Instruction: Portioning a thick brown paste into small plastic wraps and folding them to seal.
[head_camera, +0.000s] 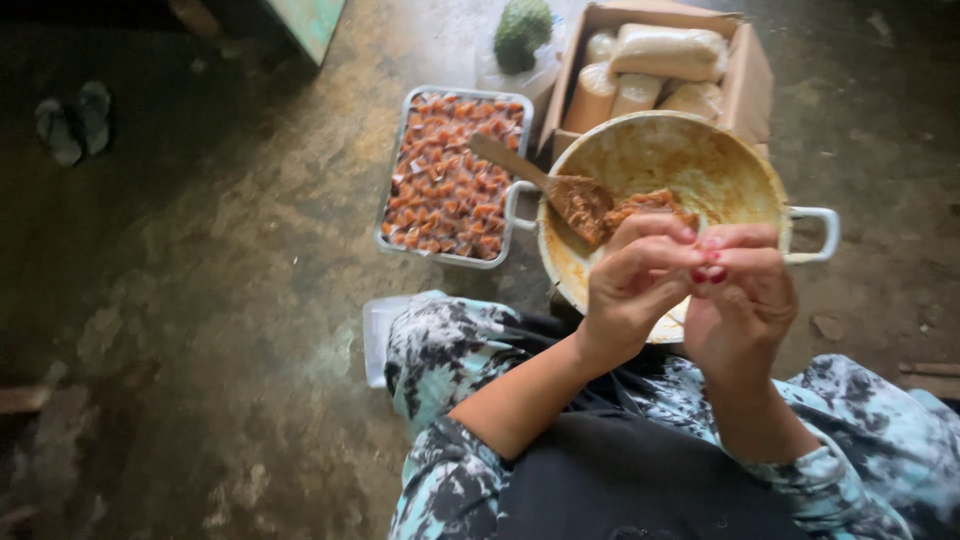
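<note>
Both hands meet over the near rim of a big two-handled pot (740, 165), seen from above. The left hand (632, 290) and the right hand (742, 300) are brought fingertip to fingertip, the fingers (660, 245) of each curled in and pinched together around something very small between them — it may be a bit of clear wrapper or a dab of paste, but the hands cover it and the view is too blurred to say which. The right hand's nails are painted red.

The pot sits on the floor (220, 300) just beyond the person's knees, its pale inside smeared with brownish-orange residue. A mound of thick reddish-brown paste (650, 205) lies at its bottom, and a wooden spoon (530, 175) rests in it, handle leaning out over the left rim.

Touching the pot's left handle is a rectangular metal tray (392, 190) packed with small orange-red wrapped pieces (450, 180). Behind the pot stands an open cardboard box (755, 80) holding several plump tan bags, and beside the box, to the left, a green bumpy lump (522, 32) lies on clear plastic.

A small clear plastic container (376, 330) sits by the person's left knee. Far off to the left — well apart from everything else — a pair of sandals (72, 120) lies on the dark floor.
</note>
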